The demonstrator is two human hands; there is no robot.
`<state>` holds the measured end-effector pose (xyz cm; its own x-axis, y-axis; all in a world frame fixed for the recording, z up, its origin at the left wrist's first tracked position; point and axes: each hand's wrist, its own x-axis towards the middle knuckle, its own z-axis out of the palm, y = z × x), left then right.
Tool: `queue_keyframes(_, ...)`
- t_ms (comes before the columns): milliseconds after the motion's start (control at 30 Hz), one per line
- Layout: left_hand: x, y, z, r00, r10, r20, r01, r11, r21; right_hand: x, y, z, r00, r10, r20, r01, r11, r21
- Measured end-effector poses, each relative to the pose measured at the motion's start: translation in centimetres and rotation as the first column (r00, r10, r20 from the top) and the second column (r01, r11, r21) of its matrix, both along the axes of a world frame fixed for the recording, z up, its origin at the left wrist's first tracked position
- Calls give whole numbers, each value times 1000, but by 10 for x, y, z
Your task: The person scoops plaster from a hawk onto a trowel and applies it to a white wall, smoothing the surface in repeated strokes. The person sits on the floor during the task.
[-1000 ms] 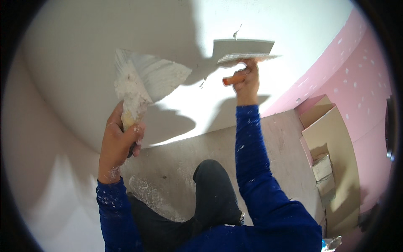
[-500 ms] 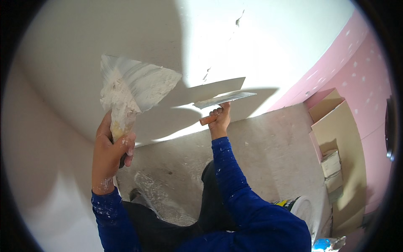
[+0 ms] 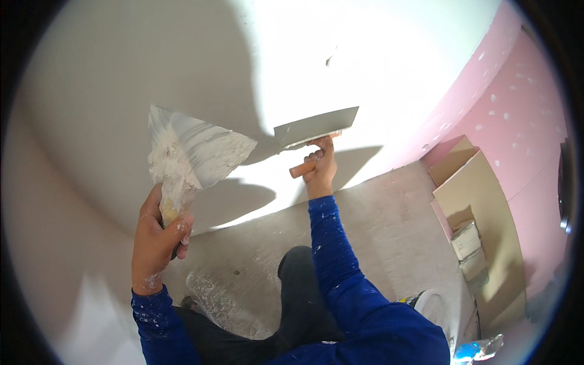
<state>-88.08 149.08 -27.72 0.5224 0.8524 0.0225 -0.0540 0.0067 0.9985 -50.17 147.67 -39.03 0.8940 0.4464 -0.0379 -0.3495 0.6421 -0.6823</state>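
My left hand (image 3: 159, 240) is closed round the handle of a wide putty knife (image 3: 219, 149). Its broad triangular blade carries a thick smear of whitish filler (image 3: 172, 151), which runs down toward the handle. My right hand (image 3: 320, 168) grips the wooden handle of a flat rectangular trowel (image 3: 319, 125). The trowel's blade lies along the pale wall (image 3: 389, 79), its grey face toward me; I cannot tell whether its whole edge touches. A small dark blemish (image 3: 329, 61) marks the wall above the trowel.
A pink wall (image 3: 523, 115) with white spots rises at the right. Board offcuts (image 3: 490, 213) lean there, with a pale block-like packet (image 3: 467, 242) against them. A white bucket (image 3: 431, 304) stands by my right elbow, near a blue-and-clear plastic wrapper (image 3: 477, 351). The dusty floor (image 3: 389, 231) has white smears.
My right hand has turned the trowel from nearly edge-on to showing its broad face. The putty knife and my left hand sit lower in view, and the whole view has shifted slightly.
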Motion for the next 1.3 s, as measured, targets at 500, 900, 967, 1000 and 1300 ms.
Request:
queue_keyframes(500, 22, 37, -8, 989, -147, 26, 145, 988, 58, 69, 8, 360, 788, -50, 614, 54, 998, 13)
queue_keyframes(900, 14, 11, -4, 995, -54, 84, 49, 997, 66, 45, -42, 164, 923, 34, 384, -23, 999, -32)
queue_keyframes(967, 12, 4, -6, 995, -13, 103, 6, 998, 63, 18, -40, 66, 984, -8, 178, 22, 997, -75)
queue_keyframes(1000, 12, 3, -5, 997, 7, 82, -12, 997, 72, 7, -39, 26, 992, 17, 127, -5, 996, -91)
queue_keyframes(1300, 22, -15, 6, 999, 27, 39, -31, 993, 115, -6, -10, -73, 958, -40, -283, 27, 998, -51)
